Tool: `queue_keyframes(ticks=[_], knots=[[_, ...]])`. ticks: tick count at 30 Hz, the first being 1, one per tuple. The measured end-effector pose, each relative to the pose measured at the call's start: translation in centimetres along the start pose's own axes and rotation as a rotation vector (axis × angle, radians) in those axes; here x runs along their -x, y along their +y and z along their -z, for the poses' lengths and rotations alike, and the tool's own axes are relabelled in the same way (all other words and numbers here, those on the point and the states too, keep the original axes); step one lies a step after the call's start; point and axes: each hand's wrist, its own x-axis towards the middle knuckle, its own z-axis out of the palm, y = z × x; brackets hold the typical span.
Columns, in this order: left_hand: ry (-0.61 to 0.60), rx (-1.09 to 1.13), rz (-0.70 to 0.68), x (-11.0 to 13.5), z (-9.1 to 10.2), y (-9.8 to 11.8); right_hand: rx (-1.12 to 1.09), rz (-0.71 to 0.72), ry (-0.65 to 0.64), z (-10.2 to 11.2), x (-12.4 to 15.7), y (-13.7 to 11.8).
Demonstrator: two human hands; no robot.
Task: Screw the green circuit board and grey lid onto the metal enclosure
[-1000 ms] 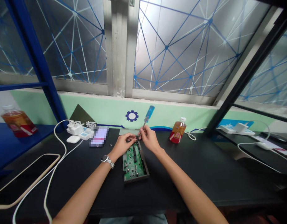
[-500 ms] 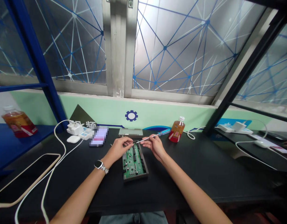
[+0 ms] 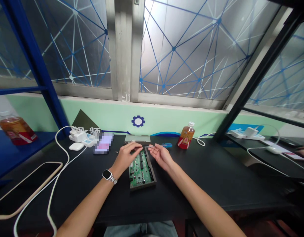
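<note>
My right hand, palm turned partly up, pinches a screwdriver by its thin metal shaft. The blue clear handle sticks out to the right and the shaft lies nearly level. At the shaft's left end, the thumb and fingers of my left hand are pressed together; whatever is between them is too small to tell. Below both hands, a green circuit board sits in an open dark metal case on the black table. My left hand hides the board's far left part.
Behind the case lies a flat grey metal plate. A drink bottle stands to the right. On the left are a phone, white chargers, a white earbud case, cables and a tan-edged tablet. Tiny bits lie near the phone.
The screwdriver has swung from a slant to nearly level, its handle dropping and moving left. My right hand has turned its palm further up. My left fingertips stay at the shaft's tip.
</note>
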Motion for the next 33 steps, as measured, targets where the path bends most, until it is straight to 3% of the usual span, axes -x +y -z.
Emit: queue_keyframes(ticks=[3, 14, 19, 22, 25, 27, 30, 33], knots=[[0.017, 0.002, -0.028, -0.1, 0.2, 0.1, -0.033, -0.023, -0.004, -0.2, 0.0, 0.1], [-0.185, -0.124, -0.173, 0.0, 0.9, 0.3, -0.046, -0.082, 0.031, -0.4, 0.3, 0.2], [-0.155, -0.24, -0.354, 0.4, 0.0, 0.4, -0.059, -0.055, 0.065, -0.9, 0.6, 0.7], [-0.101, -0.244, -0.375, 0.4, 0.1, 0.3, -0.091, -0.02, 0.076, -1.0, 0.6, 0.6], [0.022, -0.214, -0.264, 0.0, 1.6, -0.7, -0.123, 0.041, 0.122, -0.5, 0.3, -0.2], [0.038, -0.248, -0.1, -0.3, 3.4, -2.3, -0.119, 0.072, 0.153, 0.0, 0.0, -0.9], [-0.091, -0.34, 0.09, -0.3, 5.9, -5.8, -0.071, 0.11, 0.176, 0.6, -0.2, -1.3], [-0.231, -0.417, 0.242, 0.4, 7.3, -9.1, -0.006, 0.143, 0.149, 0.5, -0.1, -0.9]])
